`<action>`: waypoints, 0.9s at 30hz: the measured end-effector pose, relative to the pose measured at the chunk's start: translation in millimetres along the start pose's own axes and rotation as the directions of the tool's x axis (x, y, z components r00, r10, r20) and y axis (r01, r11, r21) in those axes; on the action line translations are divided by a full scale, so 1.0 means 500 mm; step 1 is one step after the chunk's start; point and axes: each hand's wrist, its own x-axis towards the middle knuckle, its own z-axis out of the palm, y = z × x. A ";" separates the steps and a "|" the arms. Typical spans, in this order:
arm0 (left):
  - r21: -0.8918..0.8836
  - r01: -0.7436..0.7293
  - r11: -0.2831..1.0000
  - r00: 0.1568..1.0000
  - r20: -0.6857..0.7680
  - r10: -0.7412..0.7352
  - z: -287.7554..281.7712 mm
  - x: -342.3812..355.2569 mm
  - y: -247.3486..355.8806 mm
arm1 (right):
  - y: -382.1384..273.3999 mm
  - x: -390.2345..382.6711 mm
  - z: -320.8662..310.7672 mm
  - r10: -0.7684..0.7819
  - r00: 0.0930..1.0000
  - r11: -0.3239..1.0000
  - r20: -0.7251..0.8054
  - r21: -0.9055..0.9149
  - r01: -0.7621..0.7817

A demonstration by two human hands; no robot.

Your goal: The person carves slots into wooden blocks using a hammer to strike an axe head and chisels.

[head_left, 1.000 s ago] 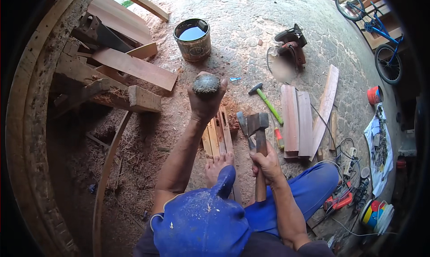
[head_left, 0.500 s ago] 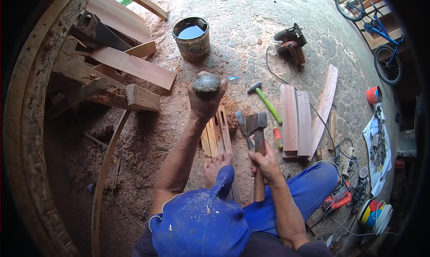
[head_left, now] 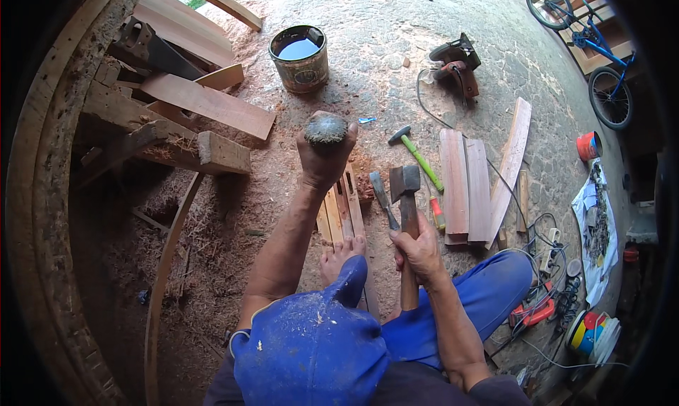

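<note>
Hatchet [head_left: 408, 211] in the right hand [head_left: 419, 254], thick round-ended object [head_left: 326, 129] in the left hand [head_left: 325, 158]

The left hand is closed around the object, whose frayed, greyish end faces the camera; the rest of it is hidden, so its exact kind cannot be told. The right hand grips the hatchet by its wooden handle, the metal head pointing away from the person. Just beside that head is a chisel [head_left: 380, 190], its lower end close to the right thumb; whether the hand touches it cannot be told.

Between the forearms, a bare foot [head_left: 339, 259] rests on narrow wooden pieces [head_left: 344, 206], at least one with slots cut into it. The person sits with one knee, in blue trousers [head_left: 488, 286], bent out to the right.

To the right of the hatchet are a green-handled hammer [head_left: 424, 162] and a screwdriver [head_left: 436, 213] with a red and yellow handle, near several reddish planks [head_left: 454, 187]. Farther out stands a corded power tool [head_left: 461, 72]. Beyond the left hand, a bucket [head_left: 301, 75] holds liquid on the stony floor [head_left: 382, 66]. A handsaw [head_left: 152, 50] lies among boards at the left, and a blue bicycle [head_left: 601, 50] is at the upper right.
</note>
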 end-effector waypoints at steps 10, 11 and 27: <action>0.184 -0.130 0.974 0.990 -0.031 0.138 -0.001 -0.003 0.002 | -0.168 -0.007 0.037 -0.573 0.797 0.588 0.191 -0.582 0.562; 0.222 -0.165 0.961 0.980 -0.068 0.184 -0.005 -0.002 0.006 | -0.186 -0.007 0.042 -0.617 0.754 0.519 0.225 -0.604 0.605; -0.108 -0.179 0.978 0.984 -0.012 0.179 -0.014 -0.011 -0.014 | -0.330 -0.037 0.085 -0.732 0.521 0.155 0.440 -0.637 0.755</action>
